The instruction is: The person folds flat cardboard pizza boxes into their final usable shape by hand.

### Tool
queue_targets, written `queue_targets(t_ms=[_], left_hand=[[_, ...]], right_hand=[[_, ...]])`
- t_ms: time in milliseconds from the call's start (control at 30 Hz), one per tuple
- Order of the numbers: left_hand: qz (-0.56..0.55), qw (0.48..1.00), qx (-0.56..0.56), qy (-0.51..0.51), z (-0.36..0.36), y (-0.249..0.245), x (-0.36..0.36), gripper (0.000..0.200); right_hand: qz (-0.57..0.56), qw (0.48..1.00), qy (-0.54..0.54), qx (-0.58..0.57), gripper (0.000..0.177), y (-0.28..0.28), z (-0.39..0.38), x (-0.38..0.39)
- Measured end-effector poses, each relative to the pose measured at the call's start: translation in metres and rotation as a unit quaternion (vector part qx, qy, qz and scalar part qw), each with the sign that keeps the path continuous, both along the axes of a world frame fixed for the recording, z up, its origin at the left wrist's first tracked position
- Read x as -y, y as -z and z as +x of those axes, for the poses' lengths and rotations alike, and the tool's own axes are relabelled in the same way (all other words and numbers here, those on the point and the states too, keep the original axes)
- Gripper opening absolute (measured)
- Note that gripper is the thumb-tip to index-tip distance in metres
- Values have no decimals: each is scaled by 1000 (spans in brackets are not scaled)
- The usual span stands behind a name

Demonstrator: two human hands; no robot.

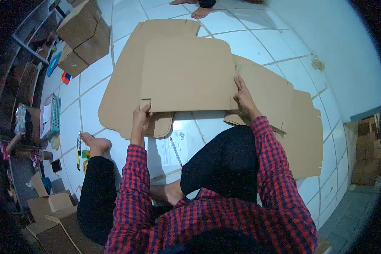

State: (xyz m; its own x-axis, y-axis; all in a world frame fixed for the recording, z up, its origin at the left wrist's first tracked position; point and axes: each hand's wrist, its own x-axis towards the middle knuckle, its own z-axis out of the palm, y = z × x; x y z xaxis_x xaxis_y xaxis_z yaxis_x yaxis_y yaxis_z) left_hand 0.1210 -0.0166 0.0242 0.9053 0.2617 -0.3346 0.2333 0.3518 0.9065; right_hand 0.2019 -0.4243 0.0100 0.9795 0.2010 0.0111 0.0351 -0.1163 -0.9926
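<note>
A flat brown cardboard piece [186, 72] with rounded upper corners is held between my two hands, above other cardboard sheets. My left hand [142, 118] grips its lower left corner, beside a short dark slot. At the lower right corner my right hand [244, 98] holds the edge, with two fingers stretched up along it. A larger sheet [120, 86] lies beneath on the left, and more cut sheets [300, 127] lie on the right. Below the held piece, a printed paper [167, 151] and a red-and-white pen [175, 151] rest on the tiles.
Cardboard boxes [86, 36] stand at the upper left, near a green basket [51, 116]. A yellow cutter [78, 158] and tape lie by my left foot. Another person's feet [202, 12] show at the top. Open boxes [55, 211] sit lower left.
</note>
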Motion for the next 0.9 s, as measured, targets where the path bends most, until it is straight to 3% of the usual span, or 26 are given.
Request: queue_targets(t_ms=[33, 67, 133, 167, 233, 300, 367, 433, 467, 533, 633, 667, 733, 767, 800, 867, 900], left_hand=[[7, 1000, -9, -15, -8, -4, 5, 24], [-30, 999, -30, -19, -9, 25, -9, 25], [-64, 997, -24, -29, -30, 24, -10, 28], [-101, 993, -20, -52, -41, 25, -9, 31], [-88, 994, -32, -61, -60, 28, -13, 34], [-97, 993, -24, -59, -67, 29, -15, 35], [-36, 998, -24, -51, -74, -1, -7, 35], [-29, 999, 38, 19, -66, 6, -33, 36], [-13, 999, 48, 17, -64, -11, -16, 36], [20, 997, 68, 15, -60, -55, 9, 34], [90, 983, 147, 68, -50, -105, 67, 37], [314, 913, 228, 124, -37, -106, 77, 40], [353, 876, 274, 183, -19, -127, 135, 45], [178, 937, 239, 184, -18, -148, 188, 46], [243, 923, 228, 193, -8, -148, 216, 45], [250, 885, 295, 260, 19, -138, 276, 44], [312, 854, 307, 280, 25, -138, 308, 44]], right_hand=[[39, 997, 10, 60, 79, -1, -10, 5], [40, 997, 21, 63, 79, -1, -25, 12], [105, 980, 151, -78, 76, -36, -65, 6], [106, 978, 165, -75, 76, -48, -76, 8], [-54, 975, 95, -193, 61, -66, -94, 14], [-6, 984, 31, -173, 52, -34, -85, 31], [68, 989, -27, -131, 50, -76, -108, 28], [61, 989, -33, -128, 51, -52, -105, 37], [67, 989, -10, -129, 51, -55, -115, 41], [252, 958, -13, -138, 59, -77, -139, 49], [240, 965, 44, -100, 64, -106, -194, 87], [291, 949, 99, -71, 65, -113, -216, 98], [241, 953, 181, -27, 64, -109, -256, 129], [241, 935, 257, -40, 62, -107, -278, 142], [239, 912, 330, -53, 60, -105, -298, 151], [278, 891, 357, -39, 63, -90, -332, 164], [313, 871, 379, -19, 66, -81, -346, 165]])
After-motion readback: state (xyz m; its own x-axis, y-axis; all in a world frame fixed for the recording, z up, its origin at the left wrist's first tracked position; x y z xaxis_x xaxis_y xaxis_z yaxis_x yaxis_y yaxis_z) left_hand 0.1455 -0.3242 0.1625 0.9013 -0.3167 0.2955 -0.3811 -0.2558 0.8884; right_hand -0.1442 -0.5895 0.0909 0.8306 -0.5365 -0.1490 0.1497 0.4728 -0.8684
